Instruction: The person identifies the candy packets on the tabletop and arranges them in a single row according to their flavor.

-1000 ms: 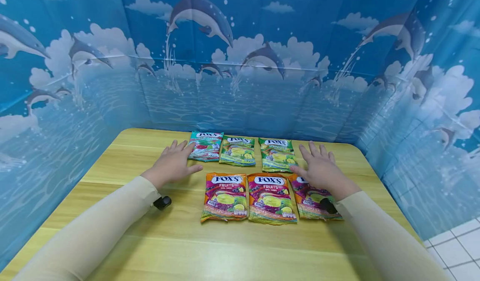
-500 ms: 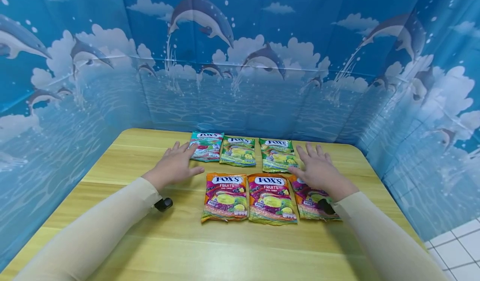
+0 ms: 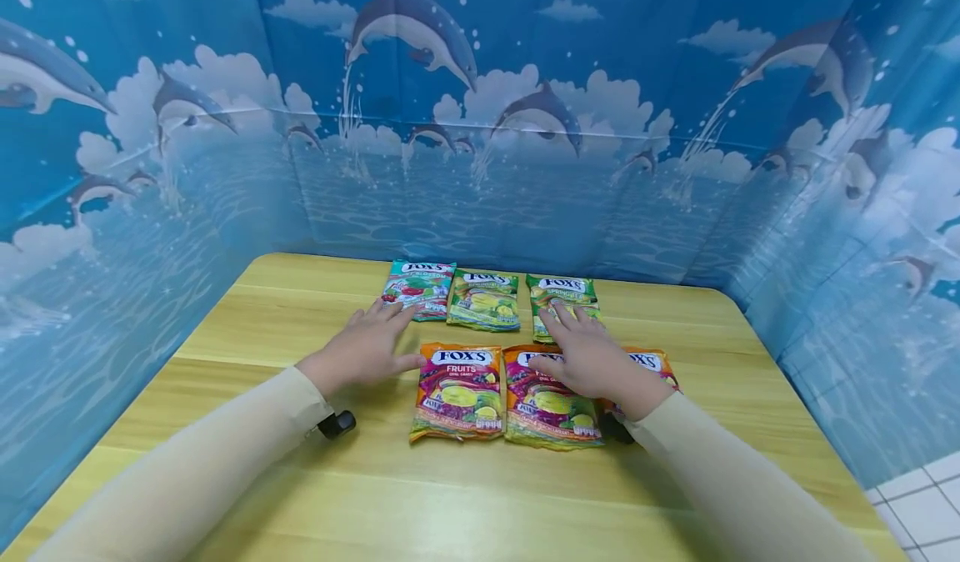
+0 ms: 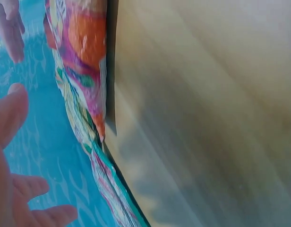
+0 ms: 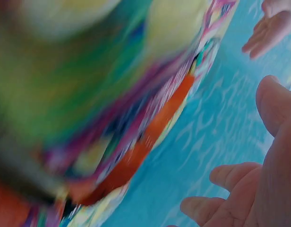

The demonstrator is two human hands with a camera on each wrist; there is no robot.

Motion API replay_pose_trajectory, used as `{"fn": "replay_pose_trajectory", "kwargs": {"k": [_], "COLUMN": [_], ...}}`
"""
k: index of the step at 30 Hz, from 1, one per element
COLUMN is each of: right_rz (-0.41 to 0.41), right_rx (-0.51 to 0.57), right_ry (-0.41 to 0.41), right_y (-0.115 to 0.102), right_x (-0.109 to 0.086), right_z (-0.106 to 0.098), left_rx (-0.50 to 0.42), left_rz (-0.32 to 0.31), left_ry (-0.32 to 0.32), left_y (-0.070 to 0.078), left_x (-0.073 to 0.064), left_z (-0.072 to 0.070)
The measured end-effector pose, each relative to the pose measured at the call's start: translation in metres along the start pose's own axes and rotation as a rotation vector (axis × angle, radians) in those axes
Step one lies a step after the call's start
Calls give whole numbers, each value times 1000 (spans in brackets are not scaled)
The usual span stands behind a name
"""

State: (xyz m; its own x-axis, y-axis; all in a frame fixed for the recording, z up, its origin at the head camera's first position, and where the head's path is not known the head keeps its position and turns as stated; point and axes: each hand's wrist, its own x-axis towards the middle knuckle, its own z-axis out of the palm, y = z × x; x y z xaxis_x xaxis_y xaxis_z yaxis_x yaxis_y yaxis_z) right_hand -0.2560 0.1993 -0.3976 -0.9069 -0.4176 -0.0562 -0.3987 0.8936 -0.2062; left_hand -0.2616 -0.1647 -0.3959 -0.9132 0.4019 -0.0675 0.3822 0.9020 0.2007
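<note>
My left hand (image 3: 367,350) hovers with fingers spread, left of the front-left purple and orange candy bag (image 3: 459,395). In the head view its fingertips overlap the lower edge of the teal candy bag (image 3: 418,285). My right hand (image 3: 596,363), fingers extended, is over the front-middle purple candy bag (image 3: 551,416) and hides much of the front-right one (image 3: 654,360). Its fingertips overlap the back-right green candy bag (image 3: 546,288). Another green candy bag (image 3: 483,302) lies beside the teal one. In the right wrist view the fingers (image 5: 233,176) stand apart from the blurred bag below.
The bags lie in two rows on a wooden table (image 3: 420,512). A blue dolphin-print curtain (image 3: 480,195) encloses the back and sides. White floor tiles (image 3: 926,516) show at the lower right. Each wrist carries a small black camera (image 3: 337,424).
My right hand has moved left, from the front-right bag to above the middle one. My left hand stays near the same place. The head view has shifted slightly; the bags lie as before.
</note>
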Motion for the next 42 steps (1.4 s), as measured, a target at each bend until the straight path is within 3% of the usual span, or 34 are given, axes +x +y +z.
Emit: {"fn": "replay_pose_trajectory", "kwargs": {"k": [15,27,42], "right_rz": [-99,-158,-155], "right_rx": [33,-3,-51], "right_ry": [-113,-126,-161], "right_y": [-44,-53,-59], "right_x": [2,2,7], "right_z": [19,28,31], "left_rx": [-27,-56,-99], "left_rz": [8,11,22], "left_ry": [-125,-176,-203], "left_y": [15,17,18], "left_x": [-11,-15,-16], "left_z": [18,22,26]}}
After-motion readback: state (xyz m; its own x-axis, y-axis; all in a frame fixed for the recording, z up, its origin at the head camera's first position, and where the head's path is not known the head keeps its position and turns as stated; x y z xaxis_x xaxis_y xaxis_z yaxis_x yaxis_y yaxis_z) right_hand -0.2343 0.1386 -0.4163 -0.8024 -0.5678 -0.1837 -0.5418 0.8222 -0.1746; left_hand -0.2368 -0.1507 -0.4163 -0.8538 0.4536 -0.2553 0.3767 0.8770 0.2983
